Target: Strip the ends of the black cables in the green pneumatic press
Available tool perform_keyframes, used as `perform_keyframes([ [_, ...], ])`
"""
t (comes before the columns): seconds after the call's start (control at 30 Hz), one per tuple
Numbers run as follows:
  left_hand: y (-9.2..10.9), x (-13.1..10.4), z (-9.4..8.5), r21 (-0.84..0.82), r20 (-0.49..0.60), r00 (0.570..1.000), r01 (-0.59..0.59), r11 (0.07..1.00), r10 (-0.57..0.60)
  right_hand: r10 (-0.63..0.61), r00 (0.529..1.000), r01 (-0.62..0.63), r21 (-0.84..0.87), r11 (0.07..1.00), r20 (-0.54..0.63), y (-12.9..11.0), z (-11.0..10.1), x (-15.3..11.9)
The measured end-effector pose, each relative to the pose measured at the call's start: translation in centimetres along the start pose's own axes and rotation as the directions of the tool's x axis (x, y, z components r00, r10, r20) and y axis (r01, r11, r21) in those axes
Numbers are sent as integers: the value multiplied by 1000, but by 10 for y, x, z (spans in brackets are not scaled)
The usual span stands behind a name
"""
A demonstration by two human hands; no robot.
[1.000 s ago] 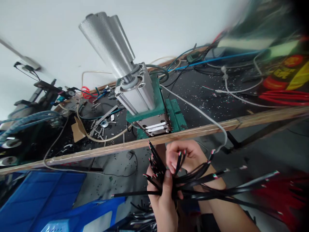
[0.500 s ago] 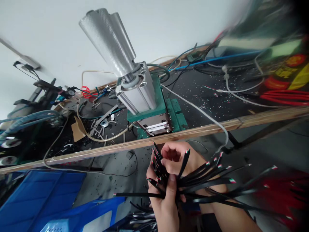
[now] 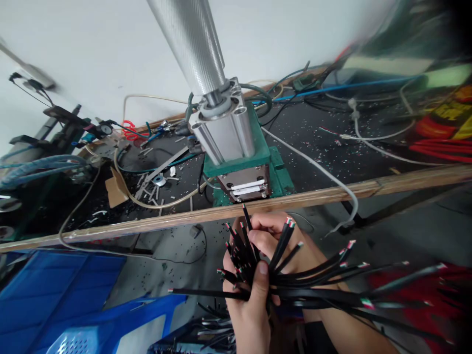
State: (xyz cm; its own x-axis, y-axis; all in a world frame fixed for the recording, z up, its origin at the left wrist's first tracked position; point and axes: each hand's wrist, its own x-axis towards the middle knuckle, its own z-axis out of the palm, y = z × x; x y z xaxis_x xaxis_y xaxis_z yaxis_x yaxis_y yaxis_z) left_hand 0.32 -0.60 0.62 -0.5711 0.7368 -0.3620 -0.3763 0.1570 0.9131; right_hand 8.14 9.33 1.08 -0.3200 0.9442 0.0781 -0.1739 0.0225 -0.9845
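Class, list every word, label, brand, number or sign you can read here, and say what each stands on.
No text can be read.
Red and yellow item, far right: markings too blurred to read.
Round gauge, left: dial too small to read.

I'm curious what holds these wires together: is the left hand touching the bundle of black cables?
Touching. The head view shows the left hand wrapped around the bundle of black cables, its thumb pressed against them.

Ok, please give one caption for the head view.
Left hand grips black cables, right hand pinches one, in front of a bench with a machine.
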Motion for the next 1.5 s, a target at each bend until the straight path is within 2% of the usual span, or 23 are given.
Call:
perform_keyframes([
  [0.07, 7, 2, -1, -25, 13, 999, 46, 999, -45, -34, 996, 33, -4, 999, -83, -2, 7, 1],
  [0.13, 12, 6, -1, -42, 41, 997, 63, 997, -61, -42, 993, 42, -2, 999, -112, -6, 13, 2],
  [0.23, 14, 11, -2, -22, 78, 996, 51, 998, -49, 19, 985, -12, 40, 999, -173, -14, 19, 4],
  [0.33, 14, 17, 1, -31, 44, 999, 12, 999, -10, 62, 968, -49, 60, 997, -243, -20, 24, 9],
  [0.57, 19, 29, 4, -70, 120, 993, -2, 998, 10, -2, 960, 24, 73, 997, -280, -15, 29, 20],
  [0.73, 23, 34, 0, -84, 216, 976, 23, 996, -5, 12, 947, 19, 92, 996, -322, -18, 31, 23],
  [0.9, 24, 31, 1, -90, 181, 983, 50, 995, -33, 0, 942, 25, 72, 997, -335, -22, 33, 22],
  [1.1, 28, 31, 2, -84, 229, 973, 46, 995, -26, 4, 942, 19, 64, 998, -335, -22, 31, 23],
  [1.23, 29, 32, 2, -69, 251, 968, 43, 997, -25, -40, 950, 59, 54, 997, -308, -21, 31, 23],
  [1.4, 26, 33, 4, -126, 259, 966, 44, 991, -10, 41, 945, -9, 99, 995, -326, -24, 31, 19],
  [1.5, 25, 36, 3, -126, 269, 963, 37, 991, -2, 42, 941, -14, 85, 996, -336, -25, 31, 18],
])
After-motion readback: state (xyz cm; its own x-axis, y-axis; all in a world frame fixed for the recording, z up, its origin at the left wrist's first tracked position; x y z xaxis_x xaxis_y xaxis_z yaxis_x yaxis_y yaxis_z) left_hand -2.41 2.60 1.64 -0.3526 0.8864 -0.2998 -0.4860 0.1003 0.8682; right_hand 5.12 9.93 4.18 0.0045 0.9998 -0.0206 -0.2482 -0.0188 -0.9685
